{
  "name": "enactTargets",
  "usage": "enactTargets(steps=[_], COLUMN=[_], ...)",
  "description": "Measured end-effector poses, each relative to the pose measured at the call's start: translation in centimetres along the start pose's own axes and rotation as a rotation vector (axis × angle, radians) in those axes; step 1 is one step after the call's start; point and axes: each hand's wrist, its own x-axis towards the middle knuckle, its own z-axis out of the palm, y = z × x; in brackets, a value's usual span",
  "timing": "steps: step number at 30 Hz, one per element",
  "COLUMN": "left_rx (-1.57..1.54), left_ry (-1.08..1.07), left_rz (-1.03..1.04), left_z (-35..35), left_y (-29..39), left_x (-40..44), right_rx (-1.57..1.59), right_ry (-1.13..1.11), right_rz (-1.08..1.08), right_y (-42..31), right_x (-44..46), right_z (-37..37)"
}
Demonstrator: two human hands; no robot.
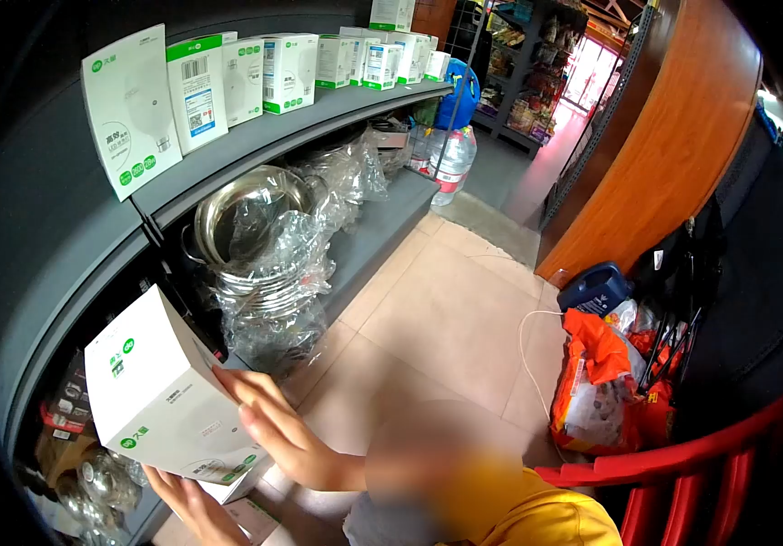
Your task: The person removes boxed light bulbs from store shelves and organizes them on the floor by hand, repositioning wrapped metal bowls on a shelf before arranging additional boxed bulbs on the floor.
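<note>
Steadying a big white box (168,409) beside the shelf (250,135), the right hand (287,446) gripped its side, the left hand (193,508) its lower edge — apart from each other. Other boxes (288,73) stood on the shelf — this one didn't.

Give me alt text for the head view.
The left hand and right hand hold a white box beside grey shelving. More white-and-green boxes line the upper shelf, above plastic-wrapped metal pans; tiled floor and an orange bag lie to the right.
</note>
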Motion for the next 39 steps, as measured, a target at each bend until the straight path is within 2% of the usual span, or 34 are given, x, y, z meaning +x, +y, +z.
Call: enactTargets(steps=[3,5,6,8,13,15,16,17,19,29,33,35,37,39], left_rx=[-0.090,-0.237,-0.239,-0.296,-0.381,-0.322,-0.328,-0.330,-0.394,-0.319,-0.267,-0.279,-0.285,-0.258], left_ry=[0.032,0.061,0.060,0.082,0.095,0.140,0.149,0.155,0.092,0.088,-0.027,-0.019,-0.005,-0.005], left_rz=[0.022,-0.110,-0.112,-0.251,-0.355,-0.466,-0.488,-0.483,-0.590,-0.574,-0.491,-0.509,-0.559,-0.566], left_z=[-0.4,-1.4,-1.4,-1.5,-0.3,0.0,0.0,-0.2,-0.9,0.1,-0.6,-0.3,0.0,0.4], left_y=[-0.9,-2.2,-2.2,-2.1,-1.0,-1.4,-1.7,-2.0,-2.7,-2.3,-3.3,-3.0,-2.9,-2.7], left_x=[-0.1,-0.1,-0.1,-0.1,0.1,0.0,0.0,0.1,0.2,-0.9,-1.4,-1.5,-1.6,-1.7], right_rx=[0.058,0.063,0.029,0.029,-0.002,-0.123,-0.052,-0.050,-0.084,-0.054,-0.118,-0.093,0.106,0.123], right_ry=[-0.006,0.020,0.026,0.033,0.046,0.053,0.032,0.024,0.006,0.052,0.053,0.082,0.092,0.057], right_rz=[0.043,0.055,0.040,0.048,0.081,0.095,0.180,0.176,0.159,0.196,0.185,0.102,0.368,0.427], right_y=[0.5,1.0,1.3,1.4,3.1,3.8,4.0,4.4,5.3,4.7,5.5,6.1,4.2,4.3], right_x=[0.1,-0.2,-0.3,-0.4,-0.6,-0.9,-1.1,-1.2,-1.5,-1.8,-2.5,-2.9,-2.7,-3.1], right_z=[-0.3,0.1,0.2,0.2,-0.2,-0.3,-0.3,-0.5,-0.9,-1.7,-2.4,-2.6,-2.6,-3.0])
